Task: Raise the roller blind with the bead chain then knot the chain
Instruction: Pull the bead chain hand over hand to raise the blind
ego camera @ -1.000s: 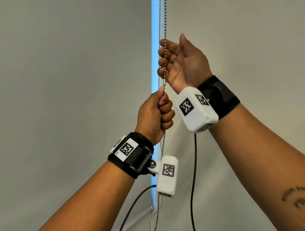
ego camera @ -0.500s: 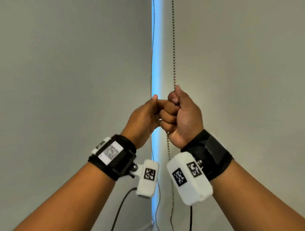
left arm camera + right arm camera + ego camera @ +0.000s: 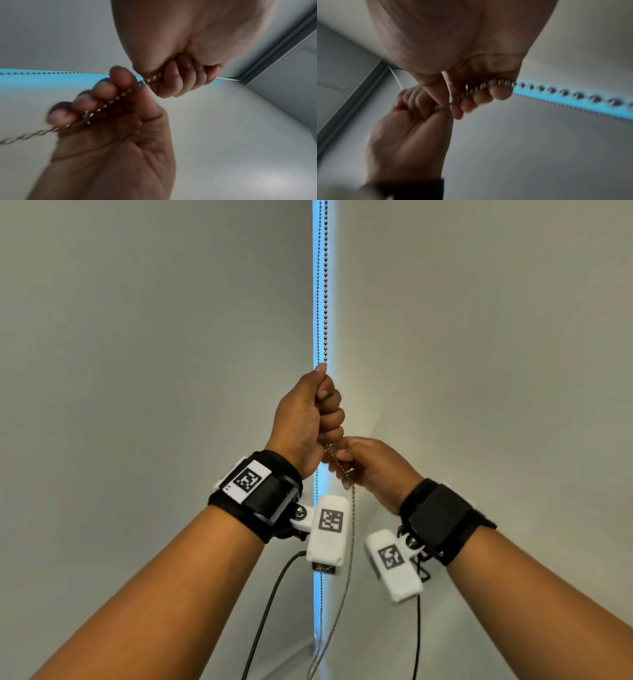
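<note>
Two strands of the metal bead chain (image 3: 322, 302) hang in front of a bright blue slit of light. My left hand (image 3: 308, 416) grips the chain in a fist, thumb tip uppermost. Just below and to its right, my right hand (image 3: 373, 470) holds the chain with curled fingers. In the left wrist view the chain (image 3: 109, 101) runs from my left hand's fist (image 3: 173, 79) across the curled fingers of my right hand (image 3: 106, 108). The blurred right wrist view shows my right hand (image 3: 481, 93) over the beads (image 3: 565, 93) and my left hand (image 3: 412, 105) behind. Grey blind fabric (image 3: 479, 337) fills the right side.
A plain grey surface (image 3: 137, 337) covers the left of the slit. Below my hands the slack chain (image 3: 342, 594) hangs down between the black camera cables (image 3: 267, 611). A grey frame rail (image 3: 274, 51) crosses the top right of the left wrist view.
My right hand has come down with the chain from above the left hand to just below it. My left hand has moved up the chain and still grips it.
</note>
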A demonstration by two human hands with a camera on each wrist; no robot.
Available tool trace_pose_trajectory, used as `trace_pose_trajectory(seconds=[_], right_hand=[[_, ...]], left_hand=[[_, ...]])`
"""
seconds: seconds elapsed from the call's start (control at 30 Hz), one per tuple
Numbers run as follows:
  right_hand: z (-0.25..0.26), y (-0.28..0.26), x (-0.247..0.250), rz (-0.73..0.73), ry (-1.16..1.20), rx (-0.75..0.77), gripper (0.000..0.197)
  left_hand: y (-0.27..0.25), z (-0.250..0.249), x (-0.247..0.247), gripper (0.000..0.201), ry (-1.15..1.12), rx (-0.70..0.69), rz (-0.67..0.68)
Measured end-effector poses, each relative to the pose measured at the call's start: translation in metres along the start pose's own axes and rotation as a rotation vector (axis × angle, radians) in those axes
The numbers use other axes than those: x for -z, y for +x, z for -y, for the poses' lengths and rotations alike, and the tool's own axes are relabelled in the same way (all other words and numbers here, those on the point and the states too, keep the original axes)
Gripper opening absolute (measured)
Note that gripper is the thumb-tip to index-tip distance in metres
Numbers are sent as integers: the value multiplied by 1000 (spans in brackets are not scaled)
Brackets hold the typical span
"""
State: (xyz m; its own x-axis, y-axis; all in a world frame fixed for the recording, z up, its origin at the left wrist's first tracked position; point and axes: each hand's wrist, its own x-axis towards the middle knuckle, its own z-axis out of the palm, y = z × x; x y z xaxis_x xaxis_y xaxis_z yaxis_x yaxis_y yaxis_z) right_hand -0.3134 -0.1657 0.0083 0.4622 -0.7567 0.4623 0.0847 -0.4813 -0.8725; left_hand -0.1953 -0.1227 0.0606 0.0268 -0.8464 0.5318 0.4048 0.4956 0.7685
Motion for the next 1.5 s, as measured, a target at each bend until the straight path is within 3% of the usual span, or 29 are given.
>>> trace_pose_trajectory(seconds=[0.13, 0.33, 0.4, 0.5, 0.6, 0.7, 0.8, 0.97, 1.1, 1.2, 1.37, 1.5], right_hand=[[29, 21, 19, -115, 24, 65, 37], [99, 39, 8, -35, 405, 142, 43], [109, 41, -1, -67, 488, 128, 41], [107, 39, -14, -188, 555, 107, 40], [98, 32, -17, -262, 561, 127, 41], [90, 26, -16, -253, 584, 144, 41], [79, 19, -21, -226, 600, 135, 42], [44, 4, -30, -167, 542, 99, 42], [19, -7, -34, -103, 551, 33, 42], [8, -8, -26, -44, 412, 23, 40], [19, 6, 6, -4, -53, 2, 11], [58, 24, 22, -104, 30, 50, 33]], left_hand=[[-3, 12, -1, 43, -35, 28, -29], [-14, 31, -8, 39, -47, 80, -36], [-19, 35, -8, 32, -70, 85, -45], [-24, 39, -5, 39, 38, 74, -113], [-30, 35, 3, 35, 232, 75, -52], [-26, 28, 12, 28, 382, 85, -16], [-14, 17, 13, 24, 418, -4, 5], [1, -8, 13, 49, 362, -93, 110], [5, -15, 4, 43, 263, -113, 150], [6, -10, 0, 26, 165, -102, 115], [3, -4, 1, 31, 2, -69, -20], [1, 7, 0, 36, -29, -40, -44]])
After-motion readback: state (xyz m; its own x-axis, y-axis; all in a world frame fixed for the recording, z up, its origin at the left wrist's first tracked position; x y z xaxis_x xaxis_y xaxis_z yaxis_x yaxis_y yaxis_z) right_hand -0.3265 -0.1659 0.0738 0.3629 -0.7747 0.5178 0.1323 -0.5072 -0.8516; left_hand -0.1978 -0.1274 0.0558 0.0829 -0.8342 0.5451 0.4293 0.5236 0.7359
